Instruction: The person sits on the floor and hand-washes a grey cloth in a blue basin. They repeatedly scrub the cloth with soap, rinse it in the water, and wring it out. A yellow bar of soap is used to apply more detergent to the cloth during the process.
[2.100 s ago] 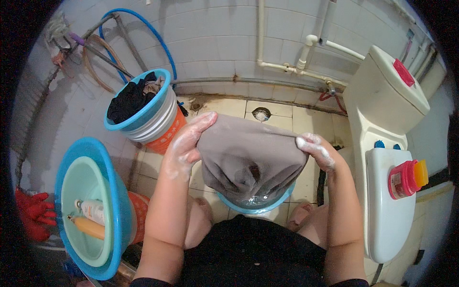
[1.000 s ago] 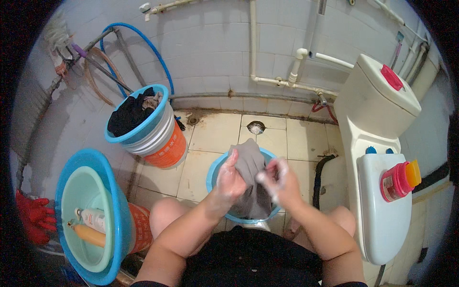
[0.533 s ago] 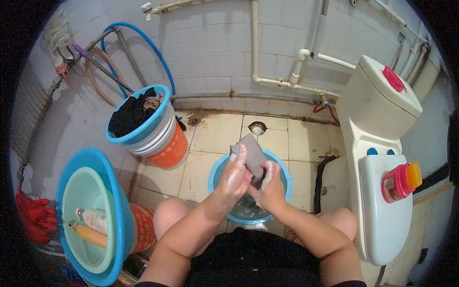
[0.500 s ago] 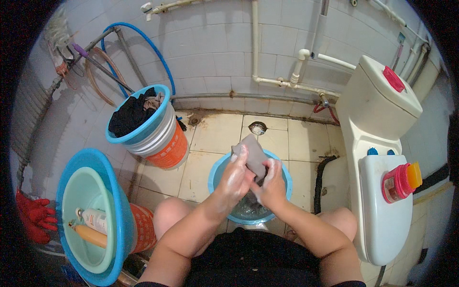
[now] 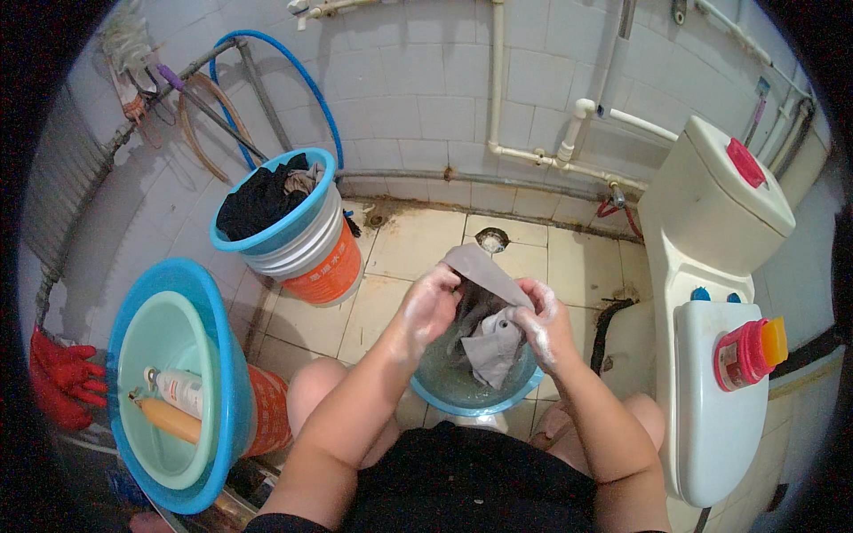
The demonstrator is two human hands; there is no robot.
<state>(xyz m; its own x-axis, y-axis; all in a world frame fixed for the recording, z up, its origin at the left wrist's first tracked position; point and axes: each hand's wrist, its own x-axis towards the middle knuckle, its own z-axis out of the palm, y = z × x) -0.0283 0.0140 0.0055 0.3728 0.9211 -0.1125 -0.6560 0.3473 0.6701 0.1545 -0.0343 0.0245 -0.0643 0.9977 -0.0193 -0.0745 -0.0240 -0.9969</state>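
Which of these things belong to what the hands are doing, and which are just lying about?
In use:
- grey garment, held by the left hand and right hand
- blue basin of water beneath it

Apparently just lying about, untouched:
- dark clothes atop the bucket
- white bottle and orange bottle
- red gloves
- pink container

Cream floor tiles with brown stains cross the middle of the frame. On them stand 1 white bucket with an orange band, left of centre, and 1 toilet at the right. Below centre, 1 blue basin sits above them on a partly hidden white support.
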